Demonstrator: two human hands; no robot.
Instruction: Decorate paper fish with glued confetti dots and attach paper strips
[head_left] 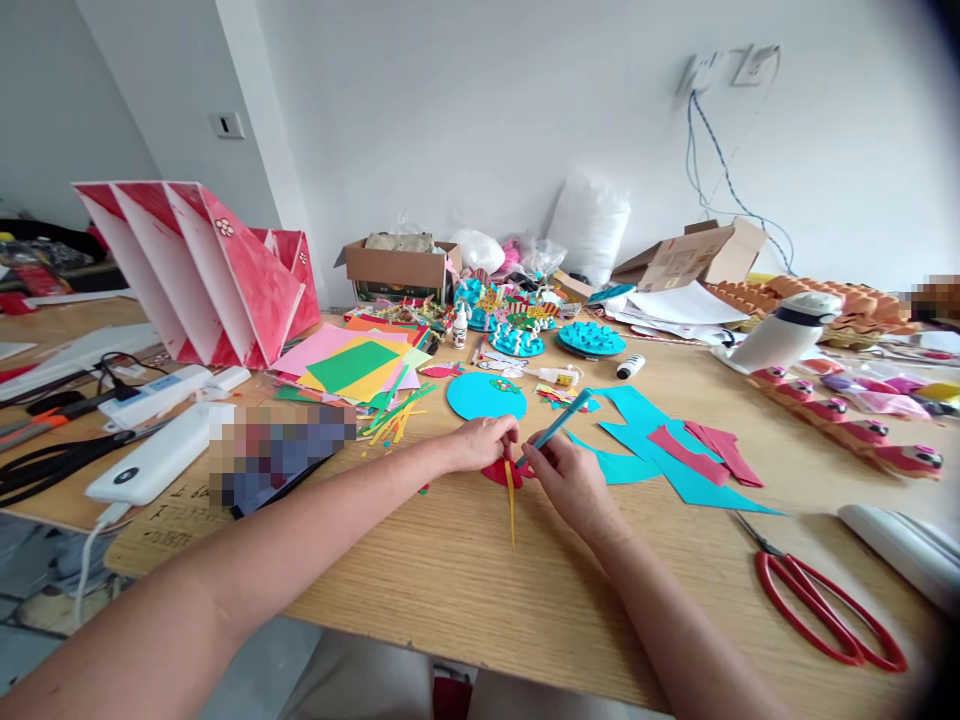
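Observation:
My left hand (480, 445) is closed in a pinch over a red paper piece (496, 474), at the top of a thin yellow paper strip (512, 515) that hangs down toward me. In my right hand (574, 485) is a slim blue pen-like tool (564, 415), its tip close to the left fingertips and the strip. The red piece lies partly hidden beneath my hands. Just beyond them is a blue paper circle (480, 398) with a small green and red decoration (504, 384) on its far edge. Narrow yellow and green paper strips (395, 412) are scattered to the left.
Blue paper offcuts (637, 450) and red-handled scissors (825, 610) lie at right. Coloured sheets (352, 365), a phone (292, 455) and a power bank (161, 465) are at left. Glue bottles (460, 328) and blue decorated discs (591, 340) stand behind. A white flask (784, 335) leans at right.

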